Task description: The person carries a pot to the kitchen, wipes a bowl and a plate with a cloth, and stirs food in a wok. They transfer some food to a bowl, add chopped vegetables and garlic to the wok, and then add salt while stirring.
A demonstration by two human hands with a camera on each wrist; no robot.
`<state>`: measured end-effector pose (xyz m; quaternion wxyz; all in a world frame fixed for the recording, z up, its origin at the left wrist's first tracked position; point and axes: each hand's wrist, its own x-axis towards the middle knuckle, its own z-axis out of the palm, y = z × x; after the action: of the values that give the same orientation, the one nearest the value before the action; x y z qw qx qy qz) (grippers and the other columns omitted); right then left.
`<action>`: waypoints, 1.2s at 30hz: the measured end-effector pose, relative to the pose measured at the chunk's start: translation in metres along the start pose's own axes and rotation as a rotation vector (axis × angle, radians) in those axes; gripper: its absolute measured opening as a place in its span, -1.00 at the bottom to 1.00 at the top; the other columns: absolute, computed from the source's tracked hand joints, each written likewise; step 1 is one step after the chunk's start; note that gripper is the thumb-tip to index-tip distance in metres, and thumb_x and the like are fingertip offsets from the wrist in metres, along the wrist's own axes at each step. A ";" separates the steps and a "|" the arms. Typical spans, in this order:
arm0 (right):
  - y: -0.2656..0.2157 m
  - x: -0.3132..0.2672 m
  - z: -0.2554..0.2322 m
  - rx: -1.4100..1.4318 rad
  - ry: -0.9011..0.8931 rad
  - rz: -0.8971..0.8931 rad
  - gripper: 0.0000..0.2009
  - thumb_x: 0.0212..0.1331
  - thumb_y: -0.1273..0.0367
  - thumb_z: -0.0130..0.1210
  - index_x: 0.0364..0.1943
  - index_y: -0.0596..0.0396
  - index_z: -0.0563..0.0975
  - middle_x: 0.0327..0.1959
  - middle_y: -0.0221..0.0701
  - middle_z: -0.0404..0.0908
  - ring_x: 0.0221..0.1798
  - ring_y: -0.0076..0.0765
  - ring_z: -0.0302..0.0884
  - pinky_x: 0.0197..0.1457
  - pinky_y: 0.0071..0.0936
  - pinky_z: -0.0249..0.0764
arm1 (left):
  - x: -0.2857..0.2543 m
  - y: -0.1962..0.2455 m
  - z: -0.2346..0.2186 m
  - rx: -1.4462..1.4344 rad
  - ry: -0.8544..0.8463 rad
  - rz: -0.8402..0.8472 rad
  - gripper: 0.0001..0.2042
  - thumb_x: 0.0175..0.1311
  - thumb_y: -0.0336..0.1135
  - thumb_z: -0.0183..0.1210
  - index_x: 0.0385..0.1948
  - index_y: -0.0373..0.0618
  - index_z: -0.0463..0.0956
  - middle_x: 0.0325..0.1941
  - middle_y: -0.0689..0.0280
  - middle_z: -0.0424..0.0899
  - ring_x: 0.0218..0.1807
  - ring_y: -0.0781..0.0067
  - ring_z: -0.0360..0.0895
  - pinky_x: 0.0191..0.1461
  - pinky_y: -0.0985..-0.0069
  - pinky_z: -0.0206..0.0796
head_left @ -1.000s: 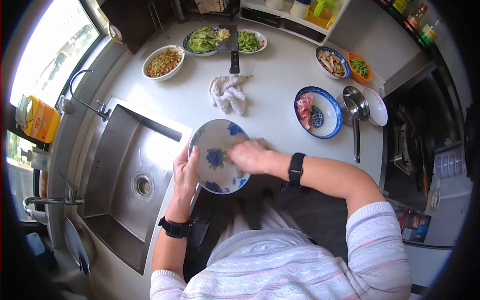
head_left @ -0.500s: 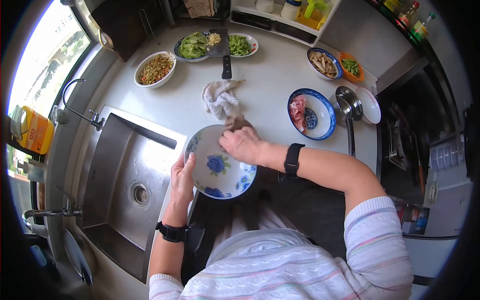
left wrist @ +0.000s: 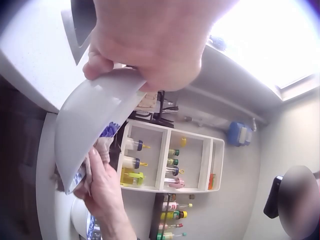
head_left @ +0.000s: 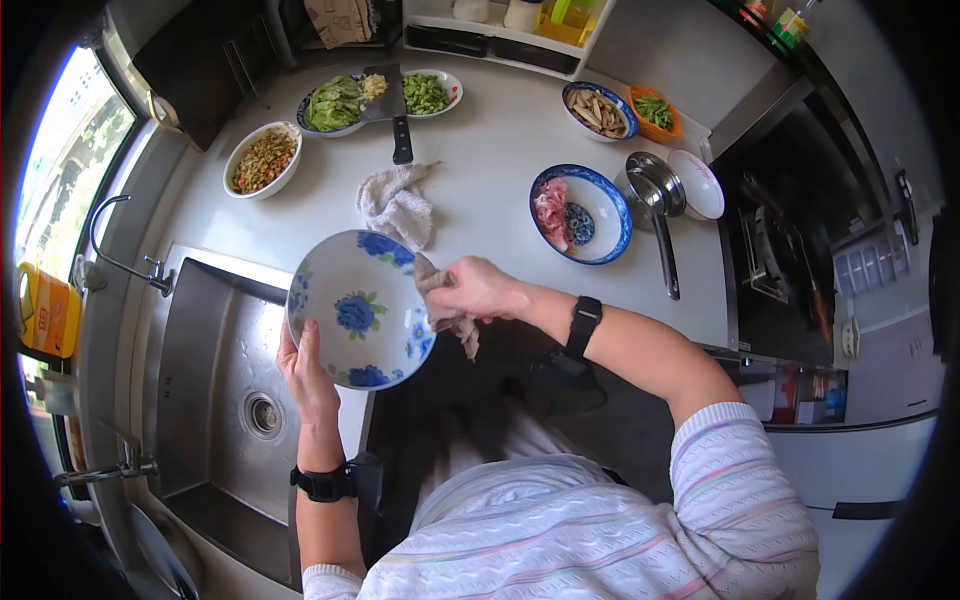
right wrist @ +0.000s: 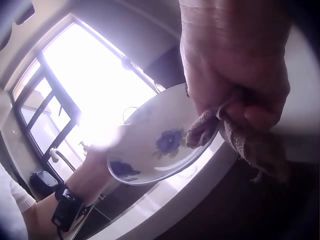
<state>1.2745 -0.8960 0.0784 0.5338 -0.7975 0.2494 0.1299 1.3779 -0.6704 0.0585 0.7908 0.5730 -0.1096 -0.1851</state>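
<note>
Bowl (head_left: 360, 308), white with blue flowers, held tilted in the air at centre-left of the head view, over the edge where the counter (head_left: 490, 180) meets the sink (head_left: 215, 350). Its inside faces up and toward the camera.

Left hand (head_left: 305, 375) grips it from below at the lower-left rim, fingers curled under the base, thumb on the inner wall. In the left wrist view the fingers (left wrist: 102, 67) wrap the outer wall.

Right hand (head_left: 475, 288) sits at the bowl's right rim, fingers clamped on a small brownish cloth (head_left: 445, 310) that touches the rim and hangs below the hand. So the bowl lies to the left of the right fingers, rim against cloth; the right hand is the nearer to that rim.

Further up the counter: a crumpled white towel (head_left: 395, 208), a blue-rimmed bowl of raw meat (head_left: 580, 213), a ladle (head_left: 655, 200), dishes of cut vegetables and a cleaver (head_left: 397, 105).

Hard to tell: how much cloth lies behind the rim. The right wrist view is washed out by window glare; the bowl's underside is hidden in the head view.
</note>
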 end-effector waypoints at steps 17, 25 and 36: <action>0.132 -0.234 -0.039 -0.142 0.270 -0.189 -0.68 0.03 0.44 0.12 -0.08 0.17 0.43 -0.28 -0.29 0.57 -0.38 -0.54 0.56 -0.32 -0.61 0.46 | -0.111 -0.052 0.088 -0.143 -0.312 -0.526 -0.75 0.21 -0.42 -0.01 -0.08 -0.23 0.40 -0.15 0.26 0.55 -0.17 0.48 0.50 -0.09 0.54 0.35; 0.325 -0.498 -0.095 0.328 0.904 0.346 -0.76 0.09 0.47 0.03 -0.13 0.17 0.46 -0.40 -0.36 0.58 -0.43 -0.50 0.58 -0.49 -0.66 0.43 | -0.219 -0.114 0.265 -0.107 -0.626 -0.690 -0.70 0.18 -0.46 -0.02 -0.02 -0.24 0.35 -0.11 0.23 0.53 -0.10 0.44 0.47 -0.02 0.52 0.32; 0.371 -0.578 -0.274 -0.340 1.336 0.174 -0.43 -0.06 0.52 0.13 0.14 -0.05 0.29 -0.15 -0.28 0.52 -0.34 -0.45 0.52 -0.22 -0.55 0.44 | -0.226 -0.159 0.415 -0.079 -0.530 -0.520 -0.69 0.14 -0.47 0.01 -0.04 -0.14 0.35 -0.13 0.27 0.52 -0.13 0.43 0.48 -0.11 0.50 0.37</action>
<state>0.5726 -1.1108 0.1684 0.1213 -0.7563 0.5636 -0.3092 0.9863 -0.9786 0.0495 0.6830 0.4832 -0.1539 -0.5257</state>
